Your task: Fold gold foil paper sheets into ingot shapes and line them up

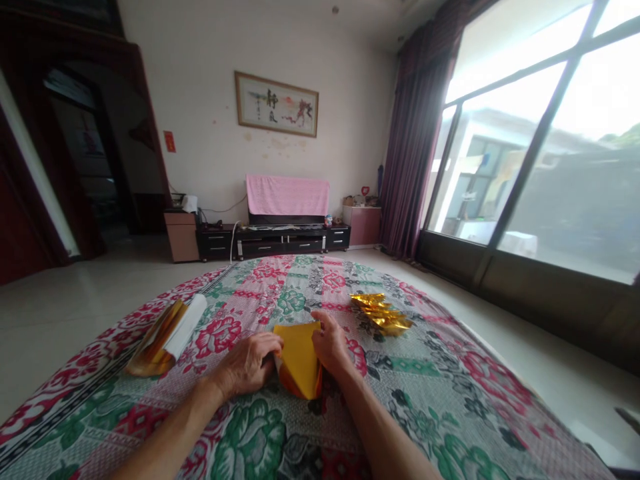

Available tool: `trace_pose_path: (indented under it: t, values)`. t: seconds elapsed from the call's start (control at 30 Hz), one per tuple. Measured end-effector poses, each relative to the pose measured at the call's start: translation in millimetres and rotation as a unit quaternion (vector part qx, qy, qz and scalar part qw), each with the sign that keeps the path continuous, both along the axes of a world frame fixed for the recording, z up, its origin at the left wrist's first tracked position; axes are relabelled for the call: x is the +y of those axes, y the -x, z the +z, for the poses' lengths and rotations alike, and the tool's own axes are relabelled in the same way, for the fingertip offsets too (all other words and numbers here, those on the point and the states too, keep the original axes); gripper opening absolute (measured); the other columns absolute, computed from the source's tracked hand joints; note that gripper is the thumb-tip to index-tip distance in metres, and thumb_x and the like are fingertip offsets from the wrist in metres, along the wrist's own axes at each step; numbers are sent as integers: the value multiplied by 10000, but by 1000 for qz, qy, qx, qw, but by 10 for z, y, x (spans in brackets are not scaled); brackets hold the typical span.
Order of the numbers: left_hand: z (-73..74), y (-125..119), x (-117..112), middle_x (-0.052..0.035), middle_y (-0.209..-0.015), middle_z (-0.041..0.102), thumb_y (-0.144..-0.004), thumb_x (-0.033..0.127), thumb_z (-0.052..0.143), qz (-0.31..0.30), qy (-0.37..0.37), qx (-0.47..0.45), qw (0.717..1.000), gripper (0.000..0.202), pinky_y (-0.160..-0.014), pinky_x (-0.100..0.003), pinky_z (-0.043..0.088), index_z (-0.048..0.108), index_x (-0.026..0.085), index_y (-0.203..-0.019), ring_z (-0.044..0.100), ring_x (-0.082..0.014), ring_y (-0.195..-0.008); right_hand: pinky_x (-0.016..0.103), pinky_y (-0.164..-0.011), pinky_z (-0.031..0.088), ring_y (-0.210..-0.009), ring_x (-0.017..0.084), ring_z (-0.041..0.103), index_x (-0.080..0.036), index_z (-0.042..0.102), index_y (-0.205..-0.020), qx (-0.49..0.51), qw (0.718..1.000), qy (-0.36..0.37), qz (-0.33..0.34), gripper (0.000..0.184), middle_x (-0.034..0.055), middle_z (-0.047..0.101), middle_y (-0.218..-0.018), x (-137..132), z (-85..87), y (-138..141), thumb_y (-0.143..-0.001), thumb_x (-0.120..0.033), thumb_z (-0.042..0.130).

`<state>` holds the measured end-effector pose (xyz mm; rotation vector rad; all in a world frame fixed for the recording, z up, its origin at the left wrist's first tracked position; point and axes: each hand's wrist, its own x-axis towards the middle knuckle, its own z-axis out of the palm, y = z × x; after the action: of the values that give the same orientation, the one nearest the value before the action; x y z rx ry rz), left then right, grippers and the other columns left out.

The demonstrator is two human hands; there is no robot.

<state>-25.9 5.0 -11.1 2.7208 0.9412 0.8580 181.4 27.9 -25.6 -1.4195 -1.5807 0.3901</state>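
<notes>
A sheet of gold paper [299, 357] lies partly folded on the flowered cloth [440, 393] in front of me. My left hand [250, 363] has its fingers curled against the sheet's left edge. At the sheet's right edge my right hand [329, 343] pinches the paper between its fingers. Both hands touch the sheet and hold it between them.
A stack of gold sheets with a white backing [165, 337] lies at the left on the cloth. A small pile of folded gold pieces [383, 313] sits at the right, beyond my right hand. Tiled floor surrounds the cloth; a TV stand [280, 240] and a large window [540, 153] lie beyond.
</notes>
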Motion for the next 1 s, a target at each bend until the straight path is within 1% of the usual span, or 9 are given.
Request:
trace_pose_path:
  t: [0.1, 0.17, 0.3, 0.4, 0.47, 0.63, 0.8, 0.9, 1.0]
  values:
    - [2, 32, -24, -52, -1043, 632, -685, 69, 458, 12, 18, -8, 1000, 221, -896, -292, 453, 567, 188, -835, 576, -161, -991, 281, -884, 410, -991, 166, 545, -199, 645, -950, -76, 993, -56, 73, 396, 48, 595, -1097, -57, 29, -45, -659, -21, 443]
    - [-1, 42, -26, -60, -1053, 628, -673, 66, 458, 19, 19, -10, 1000, 265, -906, -300, 447, 568, 184, -885, 570, -167, -1011, 297, -888, 394, -1027, 182, 513, -198, 661, -854, -124, 984, -85, 93, 271, 58, 582, -1114, -105, 61, -73, -696, -64, 486]
    - [35, 28, -40, -59, -1009, 638, -657, 87, 482, 29, 25, -6, 999, 231, -883, -309, 456, 579, 182, -843, 585, -182, -972, 287, -813, 388, -881, 174, 524, -200, 653, -713, -189, 969, -100, 121, 138, 45, 629, -873, -169, 110, -93, -700, -113, 546]
    - [94, 5, -64, -43, -958, 658, -659, 119, 510, 41, 45, -9, 998, 187, -846, -298, 469, 590, 189, -813, 607, -182, -911, 250, -744, 379, -727, 137, 526, -192, 632, -609, -194, 964, -79, 164, 197, 14, 615, -686, -165, 104, -88, -672, -57, 504]
    - [119, -2, -70, -39, -931, 672, -704, 171, 518, 57, 58, -22, 996, 154, -845, -300, 468, 607, 188, -828, 618, -184, -896, 221, -685, 380, -680, 121, 529, -185, 631, -591, -173, 966, -58, 183, 236, 10, 612, -659, -151, 88, -95, -651, -31, 462]
    - [132, 4, -39, -40, -871, 690, -767, 259, 516, 81, 88, -62, 991, 194, -756, -278, 481, 644, 178, -889, 634, -189, -822, 198, -625, 396, -658, 118, 562, -174, 657, -674, -95, 980, -16, 173, 259, 18, 638, -729, -150, 105, -148, -670, -63, 423]
    - [146, 1, -19, -12, -630, 632, -758, 272, 513, 130, 87, -28, 987, 165, -564, -243, 440, 622, 164, -695, 582, -164, -614, 208, -605, 427, -658, 138, 589, -174, 662, -755, -26, 985, 35, 165, 231, 18, 648, -732, -175, 144, -144, -702, -142, 439]
    - [132, 18, -8, -9, -692, 652, -728, 211, 511, 111, 93, -36, 989, 126, -619, -241, 459, 630, 170, -730, 598, -160, -671, 203, -562, 447, -617, 129, 599, -173, 633, -870, 46, 985, 75, 146, 273, 14, 632, -701, -161, 112, -127, -751, -179, 387]
    - [105, 43, 11, -11, -869, 684, -679, 142, 504, 65, 94, -55, 992, 240, -776, -252, 473, 648, 189, -866, 619, -163, -845, 213, -596, 465, -659, 127, 602, -181, 616, -942, 40, 991, 49, 116, 272, 19, 630, -770, -136, 82, -127, -756, -205, 419]
